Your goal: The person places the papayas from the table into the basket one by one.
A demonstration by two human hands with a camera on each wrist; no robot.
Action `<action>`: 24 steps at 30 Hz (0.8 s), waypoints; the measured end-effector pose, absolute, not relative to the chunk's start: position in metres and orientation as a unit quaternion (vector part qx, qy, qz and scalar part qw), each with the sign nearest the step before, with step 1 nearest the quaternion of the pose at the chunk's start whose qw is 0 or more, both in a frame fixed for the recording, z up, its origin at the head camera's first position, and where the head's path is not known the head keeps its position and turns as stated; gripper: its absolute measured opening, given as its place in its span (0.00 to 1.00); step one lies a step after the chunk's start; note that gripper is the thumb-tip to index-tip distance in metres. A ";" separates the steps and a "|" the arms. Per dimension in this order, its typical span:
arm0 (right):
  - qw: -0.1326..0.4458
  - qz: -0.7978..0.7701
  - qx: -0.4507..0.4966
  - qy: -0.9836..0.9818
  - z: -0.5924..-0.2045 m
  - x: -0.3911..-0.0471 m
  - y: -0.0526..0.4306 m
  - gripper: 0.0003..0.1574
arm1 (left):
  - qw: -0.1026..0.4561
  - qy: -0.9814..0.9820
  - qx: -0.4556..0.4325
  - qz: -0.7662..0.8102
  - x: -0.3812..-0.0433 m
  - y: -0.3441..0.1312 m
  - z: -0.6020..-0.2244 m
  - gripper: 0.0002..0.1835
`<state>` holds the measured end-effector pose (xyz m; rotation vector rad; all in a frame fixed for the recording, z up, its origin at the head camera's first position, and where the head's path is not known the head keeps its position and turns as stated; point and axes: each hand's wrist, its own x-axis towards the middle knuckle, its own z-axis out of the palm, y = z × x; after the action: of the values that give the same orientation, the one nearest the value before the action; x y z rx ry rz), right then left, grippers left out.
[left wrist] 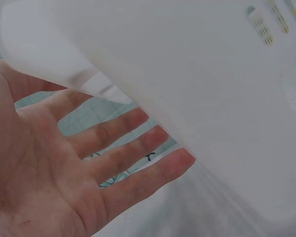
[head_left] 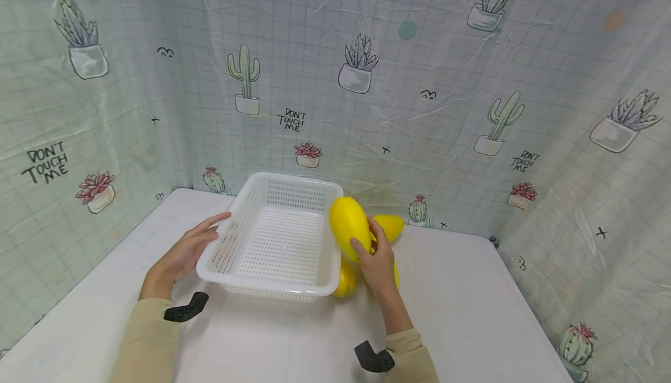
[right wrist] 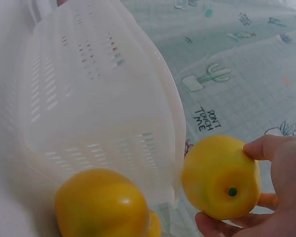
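My right hand (head_left: pixel 380 261) grips a smooth yellow mango-like fruit (head_left: pixel 347 224) between thumb and fingers, lifted beside the right rim of a white plastic basket (head_left: pixel 272 287). In the right wrist view, the held fruit shows a small green stem spot (right wrist: pixel 232 191) on its end. My left hand (head_left: pixel 183 252) is at the basket's left side. Its fingers are spread and nearly straight, with fingertips (left wrist: pixel 180 157) right at the basket's edge in the left wrist view. Inside the basket, only the perforated bottom shows.
More yellow fruits lie on the white table (head_left: pixel 461 307) to the basket's right: one behind my right hand (head_left: pixel 392 227), another by the front right corner (head_left: pixel 345 281), and one partly hidden by my wrist. A cactus-print curtain (head_left: pixel 325 68) encloses the back and sides.
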<state>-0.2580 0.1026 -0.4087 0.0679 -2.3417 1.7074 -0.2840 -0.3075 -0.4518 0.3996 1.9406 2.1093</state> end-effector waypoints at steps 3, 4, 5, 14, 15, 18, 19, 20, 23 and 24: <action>0.119 0.584 0.026 -0.803 -0.409 -0.259 0.102 0.39 | 0.122 0.668 0.134 0.722 -0.284 -0.307 -0.451 0.29; 0.117 0.584 0.026 -0.803 -0.409 -0.259 0.102 0.39 | 0.122 0.668 0.134 0.722 -0.284 -0.307 -0.451 0.29; 0.115 0.585 0.025 -0.802 -0.408 -0.259 0.102 0.39 | 0.122 0.668 0.133 0.722 -0.284 -0.306 -0.451 0.29; 0.108 0.585 0.025 -0.803 -0.409 -0.260 0.101 0.39 | 0.121 0.673 0.130 0.718 -0.285 -0.306 -0.452 0.29; 0.108 0.586 0.025 -0.803 -0.409 -0.259 0.100 0.39 | 0.122 0.672 0.131 0.719 -0.285 -0.307 -0.452 0.29; 0.108 0.586 0.025 -0.803 -0.408 -0.259 0.099 0.39 | 0.124 0.670 0.134 0.720 -0.285 -0.307 -0.453 0.29; 0.109 0.586 0.025 -0.803 -0.407 -0.259 0.099 0.38 | 0.124 0.669 0.135 0.720 -0.285 -0.307 -0.453 0.29; 0.109 0.585 0.025 -0.803 -0.407 -0.259 0.098 0.38 | 0.125 0.669 0.135 0.721 -0.285 -0.307 -0.453 0.29; 0.107 0.586 0.025 -0.803 -0.407 -0.259 0.097 0.38 | 0.124 0.668 0.137 0.721 -0.285 -0.307 -0.453 0.29; 0.106 0.588 0.025 -0.801 -0.407 -0.258 0.097 0.37 | 0.123 0.669 0.137 0.720 -0.285 -0.307 -0.453 0.29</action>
<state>-0.2585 0.0972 -0.4067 0.0750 -2.3601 1.7321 -0.2851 -0.3069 -0.4528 0.4007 1.9511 2.1000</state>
